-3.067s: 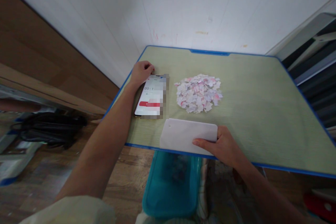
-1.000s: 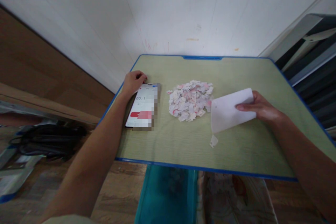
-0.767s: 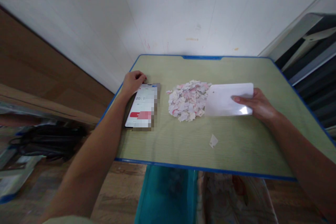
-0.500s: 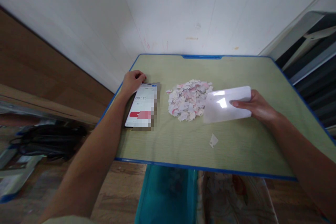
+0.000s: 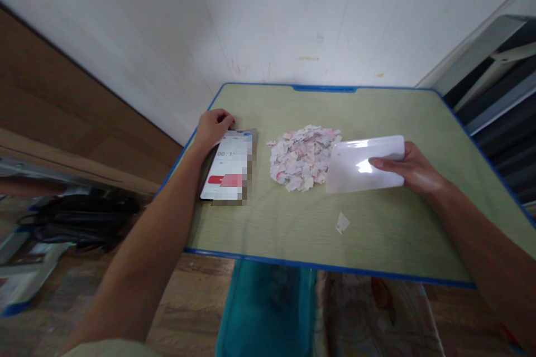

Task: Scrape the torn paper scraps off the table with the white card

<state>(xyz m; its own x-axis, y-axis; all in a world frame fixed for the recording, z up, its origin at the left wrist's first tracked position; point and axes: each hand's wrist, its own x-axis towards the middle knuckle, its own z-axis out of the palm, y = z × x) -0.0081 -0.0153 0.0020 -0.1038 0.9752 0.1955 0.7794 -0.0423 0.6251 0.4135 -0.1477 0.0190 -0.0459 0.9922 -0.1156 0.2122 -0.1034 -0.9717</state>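
Observation:
My right hand [image 5: 419,169] grips a white, glossy plastic scraper [image 5: 360,175], the thumb on top and the other fingers hidden beneath. The scraper's left edge meets the right side of a pile of torn paper scraps [image 5: 299,159], white with some pink. One loose paper scrap [image 5: 342,222] lies apart, nearer the front of the table. My left hand [image 5: 214,125] rests at the table's left side with its fingers curled in, and no object shows in it. Just below that hand lies a phone [image 5: 224,170] with a timer on its lit screen, partly blurred out by blocks.
The pale green table [image 5: 385,240] has a blue rim and stands against a white wall [image 5: 276,28]. Below its front edge are a teal bin [image 5: 268,323] and a patterned bag [image 5: 377,323]. A black bag [image 5: 84,220] sits at the left; a folded metal frame [image 5: 481,75] leans at the right.
The view has shifted slightly. Both hands, the scraper, the pile and the phone keep nearly the same places relative to one another.

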